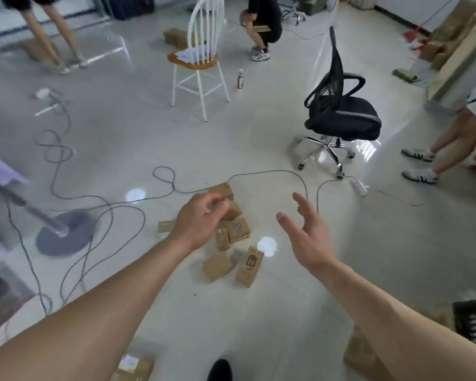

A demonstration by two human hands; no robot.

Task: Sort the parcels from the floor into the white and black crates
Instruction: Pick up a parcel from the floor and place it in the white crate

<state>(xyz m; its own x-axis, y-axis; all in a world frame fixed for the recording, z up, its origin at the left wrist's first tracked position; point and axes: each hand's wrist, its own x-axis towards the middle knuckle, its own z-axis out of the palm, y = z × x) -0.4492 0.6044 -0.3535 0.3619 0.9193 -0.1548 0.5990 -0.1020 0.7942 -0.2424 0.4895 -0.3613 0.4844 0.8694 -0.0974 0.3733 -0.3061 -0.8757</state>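
Several small brown cardboard parcels lie in a loose pile on the white tiled floor, in the middle of the head view. My left hand hovers over the pile's left side with its fingers loosely curled, holding nothing that I can see. My right hand is spread open to the right of the pile, palm facing left, touching nothing. A black crate shows at the lower right edge, partly cut off. More brown parcels sit at the bottom edge. No white crate is in view.
Grey cables loop across the floor left of and behind the pile. A black office chair and a white wooden chair stand beyond. A round lamp base lies at left. People stand and squat around the room's edges.
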